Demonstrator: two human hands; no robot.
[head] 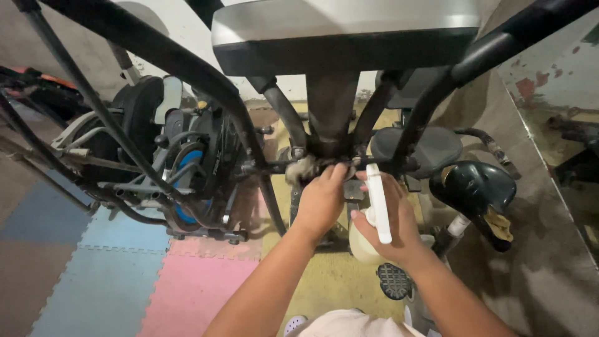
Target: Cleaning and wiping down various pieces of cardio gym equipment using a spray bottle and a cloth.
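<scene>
My left hand (pixel 321 200) presses a greyish cloth (pixel 302 168) against a black horizontal bar (pixel 274 166) of an exercise machine, just below its central post (pixel 331 112). My right hand (pixel 390 221) grips a white spray bottle (pixel 377 203) with a pale round body, its nozzle pointing up toward the same bar. Both hands are close together under the machine's grey console (pixel 343 28).
Black curved handlebars (pixel 187 68) arch overhead on both sides. Another exercise machine (pixel 187 168) with a blue disc stands at left on blue and pink foam floor tiles (pixel 156 281). A worn black saddle (pixel 474 190) and a pedal (pixel 394 281) sit at right, near a mirror wall (pixel 561 137).
</scene>
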